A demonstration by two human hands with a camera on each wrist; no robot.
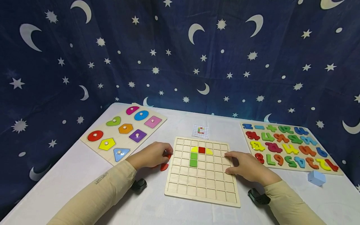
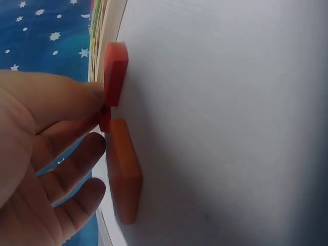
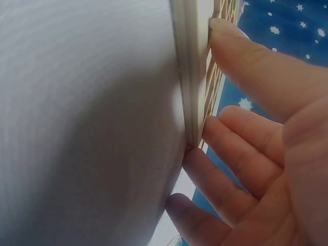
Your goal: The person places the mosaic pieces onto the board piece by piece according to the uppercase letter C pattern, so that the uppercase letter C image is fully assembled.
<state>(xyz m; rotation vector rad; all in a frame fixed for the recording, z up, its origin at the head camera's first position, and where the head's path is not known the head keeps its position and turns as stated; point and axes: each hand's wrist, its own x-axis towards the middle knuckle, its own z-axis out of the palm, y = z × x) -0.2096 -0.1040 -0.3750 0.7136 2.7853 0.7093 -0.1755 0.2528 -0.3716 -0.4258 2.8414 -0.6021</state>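
A wooden grid board lies in the middle of the table. Set in its upper cells are green squares, a red square and yellow rounded pieces. Left of the board, my left hand pinches a small red piece between thumb and forefinger; its outline is partly hidden. Close below the fingertips lies an orange-red piece, seen edge-on in the left wrist view. My right hand rests at the board's right edge, thumb and fingers fairly straight against it.
Behind the board lies a small pattern card. A knobbed shape puzzle is at the left, and a number puzzle at the right. Near its front corner sits a light blue block. A starry cloth hangs behind the table.
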